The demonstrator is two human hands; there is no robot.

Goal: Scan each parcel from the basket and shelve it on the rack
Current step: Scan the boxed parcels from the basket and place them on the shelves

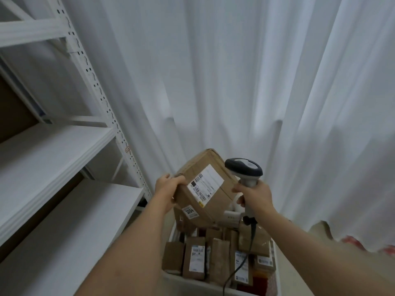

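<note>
parcel (pixel 205 186): brown carton held above the basket (pixel 171 276), tilted, its long axis running from lower left to upper right, far corner pointing up toward the curtain (pixel 213 71). the white shipping label (pixel 205 184) faces the camera; a small tag reading 3004 sits near its lower edge. left hand (pixel 165 190): grip closed on the carton's left edge. right hand (pixel 253 196): grip wrapped around the handle of the scanner (pixel 243 168), whose head sits just beside the carton's right edge. progress: many parcels remain upright in the basket; the visible shelves of the rack (pixel 53 150) look mostly bare, so judged early, with this carton at the scan step.
</note>
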